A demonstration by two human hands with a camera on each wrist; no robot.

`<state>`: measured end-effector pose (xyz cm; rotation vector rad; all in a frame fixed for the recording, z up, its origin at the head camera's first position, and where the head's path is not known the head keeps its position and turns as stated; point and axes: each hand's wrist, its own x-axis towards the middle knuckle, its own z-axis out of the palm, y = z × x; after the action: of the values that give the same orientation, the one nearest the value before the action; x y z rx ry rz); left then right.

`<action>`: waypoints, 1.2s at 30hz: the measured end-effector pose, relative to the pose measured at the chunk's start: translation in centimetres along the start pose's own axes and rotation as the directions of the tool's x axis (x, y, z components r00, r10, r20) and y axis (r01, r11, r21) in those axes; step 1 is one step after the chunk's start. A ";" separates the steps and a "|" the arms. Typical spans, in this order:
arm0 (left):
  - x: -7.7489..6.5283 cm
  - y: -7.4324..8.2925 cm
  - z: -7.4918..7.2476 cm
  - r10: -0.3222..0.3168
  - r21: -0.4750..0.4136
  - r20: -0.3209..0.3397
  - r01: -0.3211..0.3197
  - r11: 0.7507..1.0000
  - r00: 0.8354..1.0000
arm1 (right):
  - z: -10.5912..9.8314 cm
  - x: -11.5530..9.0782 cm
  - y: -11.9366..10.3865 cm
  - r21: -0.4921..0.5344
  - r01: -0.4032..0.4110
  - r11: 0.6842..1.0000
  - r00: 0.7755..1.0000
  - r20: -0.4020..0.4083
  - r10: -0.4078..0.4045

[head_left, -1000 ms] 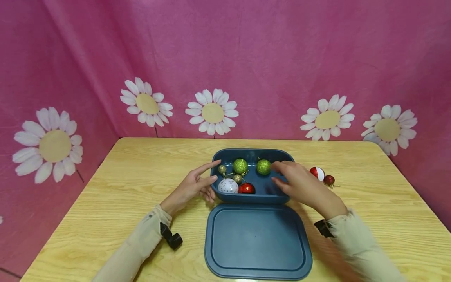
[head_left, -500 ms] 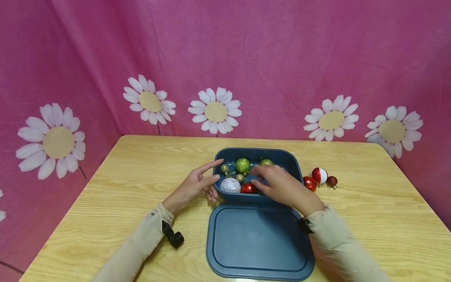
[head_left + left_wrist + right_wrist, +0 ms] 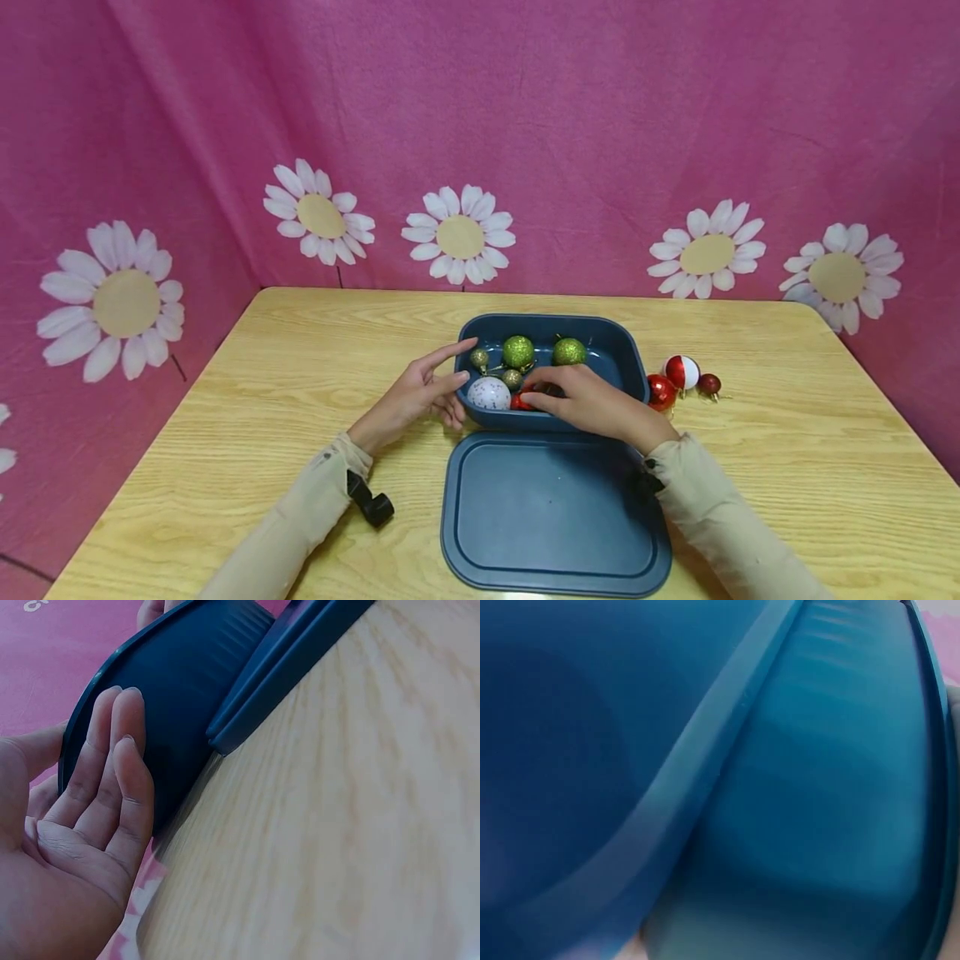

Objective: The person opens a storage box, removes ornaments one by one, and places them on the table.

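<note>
Two hands [image 3: 418, 392] [image 3: 588, 402], glossy red ball [image 3: 519, 402], smooth rounded box [image 3: 611, 352]

Pink cloth [image 3: 570, 125] printed with white-petalled, yellow-centred daisies [image 3: 460, 237] hangs behind a pale wood-grain table [image 3: 315, 350]

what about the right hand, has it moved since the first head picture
Yes: against the lid, the right hand has moved left and toward it, to the red ball in the box.
</note>
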<state>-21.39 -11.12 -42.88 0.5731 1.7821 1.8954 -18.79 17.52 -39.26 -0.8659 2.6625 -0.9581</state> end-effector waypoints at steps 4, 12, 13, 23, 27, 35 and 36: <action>0.0 0.0 0.0 0.001 0.001 0.001 -0.001 1.000 1.000 | 0.0 0.0 -0.1 0.021 -0.012 1.000 1.000 -0.004 0.012; 0.0 -0.2 -0.1 0.009 -0.008 0.004 -0.009 1.000 1.000 | 0.1 0.1 -0.1 0.059 -0.038 0.998 0.999 -0.031 0.040; 0.0 -0.2 0.0 0.013 -0.013 0.008 -0.013 1.000 1.000 | 0.1 0.1 -0.1 0.059 -0.037 0.998 0.999 -0.035 0.040; -0.1 -0.3 -0.1 0.019 -0.017 0.019 -0.018 1.000 1.000 | 0.1 0.1 -0.2 0.051 -0.017 0.999 1.000 -0.019 0.018; -0.1 -0.3 -0.1 0.017 -0.014 0.017 -0.016 1.000 1.000 | -0.1 -0.1 -0.3 0.027 0.002 1.000 1.000 -0.029 -0.001; -0.1 -0.1 0.1 0.017 -0.006 0.015 -0.016 1.000 1.000 | -1.0 -0.7 -0.6 -0.042 -0.012 0.999 0.998 -0.070 0.009; -0.1 -0.1 0.1 0.017 -0.006 0.014 -0.017 1.000 1.000 | -1.1 -0.8 -0.6 -0.043 -0.017 0.999 0.997 -0.072 0.014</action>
<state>-21.25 -11.13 -42.94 0.6001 1.7672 1.9025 -18.22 18.15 -38.05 -0.8339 2.7562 -0.9478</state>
